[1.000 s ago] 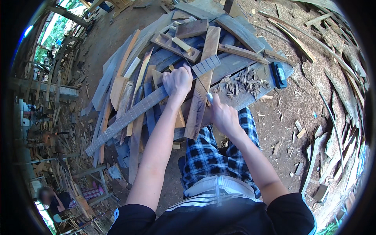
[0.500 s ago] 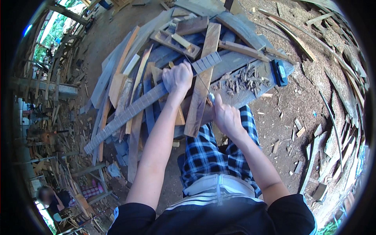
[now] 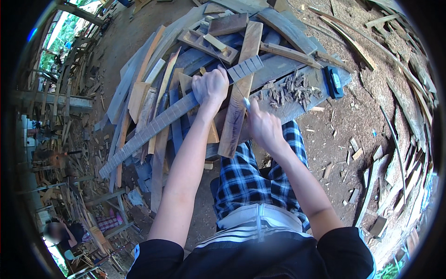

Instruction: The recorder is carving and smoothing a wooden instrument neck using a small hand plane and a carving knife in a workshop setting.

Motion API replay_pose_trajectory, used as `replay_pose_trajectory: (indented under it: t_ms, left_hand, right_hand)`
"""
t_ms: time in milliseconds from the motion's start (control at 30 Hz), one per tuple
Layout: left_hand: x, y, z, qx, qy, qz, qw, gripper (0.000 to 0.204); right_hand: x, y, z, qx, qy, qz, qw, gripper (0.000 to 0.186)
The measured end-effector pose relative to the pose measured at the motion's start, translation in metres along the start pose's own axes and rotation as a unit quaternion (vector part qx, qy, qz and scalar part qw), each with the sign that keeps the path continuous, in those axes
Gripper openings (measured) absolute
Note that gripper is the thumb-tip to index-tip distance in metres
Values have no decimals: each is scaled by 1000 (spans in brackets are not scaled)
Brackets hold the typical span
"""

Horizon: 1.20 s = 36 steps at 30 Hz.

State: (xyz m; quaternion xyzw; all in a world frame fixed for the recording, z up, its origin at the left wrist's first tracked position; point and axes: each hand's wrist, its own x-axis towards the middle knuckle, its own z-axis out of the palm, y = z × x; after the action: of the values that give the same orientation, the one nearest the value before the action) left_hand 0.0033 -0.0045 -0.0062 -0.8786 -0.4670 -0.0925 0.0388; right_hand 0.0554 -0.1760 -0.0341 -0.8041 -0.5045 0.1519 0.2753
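Observation:
A long, narrow fretboard [image 3: 155, 126] with many cross slots lies slantwise over a pile of wood, its wider end at the upper right. My left hand [image 3: 210, 87] is closed round it near that end, pressing it against a brown plank [image 3: 236, 108]. In my right hand [image 3: 266, 126] is the pale handle of a thin saw [image 3: 246, 102]. Its blade shows edge-on as a dark line crossing the fretboard just right of my left fingers. The teeth cannot be made out, and part of the blade is hard to follow.
Boards and offcuts crowd the low bench ahead. Dark wood chips [image 3: 297, 91] and a black-and-blue box-shaped object [image 3: 333, 82] sit at its right. A hollowed wooden block [image 3: 207, 45] lies beyond my left hand. Shavings cover the ground at right; another person [image 3: 62, 235] is at far lower left.
My right hand has moved forward and slightly left, carrying the saw handle closer to the fretboard. My left hand keeps its hold on the fretboard.

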Motion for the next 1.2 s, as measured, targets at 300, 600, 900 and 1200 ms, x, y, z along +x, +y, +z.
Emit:
replay_pose_trajectory:
  t_ms: [300, 600, 900, 1200]
  left_hand:
    - [-1, -7, 5, 1, -8, -5, 1000, 55]
    - [9, 3, 6, 8, 2, -31, 999, 58]
    - [4, -2, 0, 3, -31, -25, 999, 55]
    - [5, -7, 5, 4, -28, -18, 999, 55]
  right_hand:
    - [-3, -4, 0, 8, -31, 46, 998, 16]
    - [35, 0, 1, -10, 38, -6, 999, 12]
    - [2, 6, -2, -16, -35, 22, 999, 17]
    - [21, -3, 4, -20, 29, -18, 999, 14]
